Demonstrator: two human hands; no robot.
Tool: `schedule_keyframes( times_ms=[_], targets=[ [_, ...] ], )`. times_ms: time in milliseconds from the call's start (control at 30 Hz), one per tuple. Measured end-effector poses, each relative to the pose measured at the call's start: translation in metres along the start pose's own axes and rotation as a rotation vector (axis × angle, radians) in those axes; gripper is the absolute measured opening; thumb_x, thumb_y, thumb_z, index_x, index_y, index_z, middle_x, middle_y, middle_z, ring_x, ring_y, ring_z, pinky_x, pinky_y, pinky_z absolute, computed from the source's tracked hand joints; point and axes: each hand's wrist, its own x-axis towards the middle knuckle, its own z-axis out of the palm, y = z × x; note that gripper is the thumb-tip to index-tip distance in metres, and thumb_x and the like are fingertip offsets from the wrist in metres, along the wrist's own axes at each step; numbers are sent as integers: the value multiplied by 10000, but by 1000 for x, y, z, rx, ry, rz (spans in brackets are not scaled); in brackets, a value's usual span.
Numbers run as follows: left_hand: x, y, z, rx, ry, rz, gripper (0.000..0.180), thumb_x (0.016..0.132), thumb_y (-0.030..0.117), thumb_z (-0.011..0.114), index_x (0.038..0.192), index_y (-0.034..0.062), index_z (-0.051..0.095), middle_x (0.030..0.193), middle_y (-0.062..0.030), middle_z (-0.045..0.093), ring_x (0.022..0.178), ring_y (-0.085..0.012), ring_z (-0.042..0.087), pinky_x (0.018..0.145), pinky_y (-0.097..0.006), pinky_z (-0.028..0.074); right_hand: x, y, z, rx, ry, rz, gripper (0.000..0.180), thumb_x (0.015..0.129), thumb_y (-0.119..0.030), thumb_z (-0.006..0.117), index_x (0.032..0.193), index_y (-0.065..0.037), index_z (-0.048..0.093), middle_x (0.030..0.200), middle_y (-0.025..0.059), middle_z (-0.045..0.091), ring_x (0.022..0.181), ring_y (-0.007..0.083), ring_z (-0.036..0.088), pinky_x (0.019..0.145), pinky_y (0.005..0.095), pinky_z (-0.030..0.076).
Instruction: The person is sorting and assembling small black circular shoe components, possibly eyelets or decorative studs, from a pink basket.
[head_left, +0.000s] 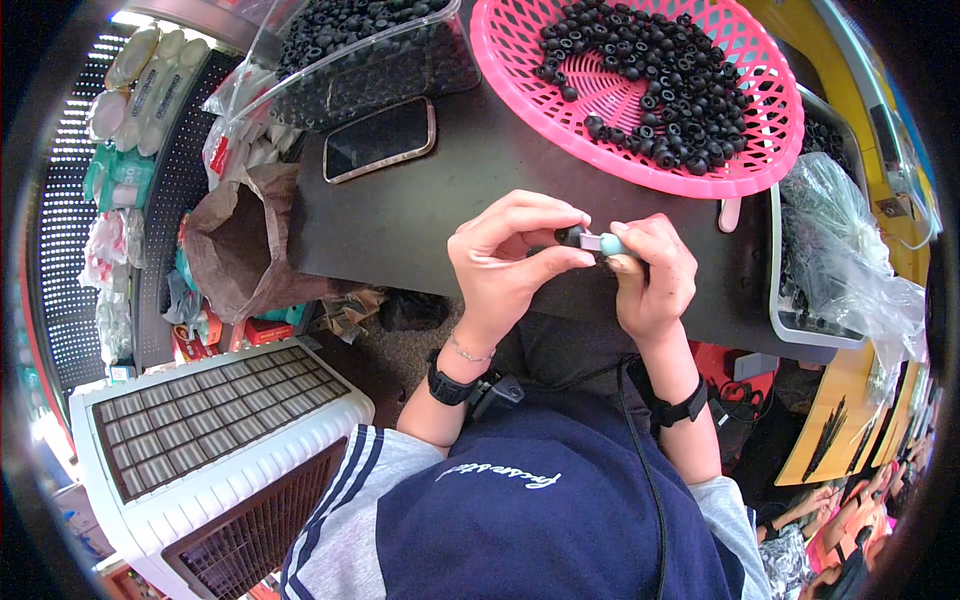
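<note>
Above the near edge of the dark table, my left hand [500,252] pinches a small round black piece [569,236] between thumb and fingertips. My right hand [657,278] is closed on a small tool with a pale blue handle [610,244]. The tool's short, flat grey end meets the black piece, or lies right against it; the fingers partly hide the contact. Beyond both hands is a pink openwork plastic basket [545,128] holding many similar black pieces [690,120], which look hollow.
A clear plastic box [375,90] of black pieces stands at the far left, a phone [378,138] before it. On the right is a grey tray [775,270] with a clear plastic bag [835,230]. A brown bag [235,245] and white air cooler [225,430] stand left.
</note>
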Motion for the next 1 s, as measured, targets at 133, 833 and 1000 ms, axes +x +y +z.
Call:
schedule_keyframes(
  times_ms=[133,833,1000],
  targets=[
    [0,-1,0,-35,-11,-1,312,681,-90,744,973,-58,643,962,-171,623,821,-222,642,715,-301,552,-2,0,-2,9,-8,-8,260,808,-196,685,970,-35,561,744,96,621,577,249,577,490,327,460],
    [0,0,-3,42,-37,49,303,687,-68,756,971,-55,648,979,-187,625,828,-237,650,721,-317,563,-1,-1,-2,-20,-29,-24,272,778,-187,709,957,-30,578,762,99,640,591,251,584,502,328,463],
    [0,1,-4,67,-41,72,283,700,-64,749,966,-54,654,970,-188,631,832,-232,650,735,-321,557,0,-1,-2,-17,-19,-30,280,759,-170,725,957,-30,587,759,99,637,594,250,587,499,325,463]
  ],
)
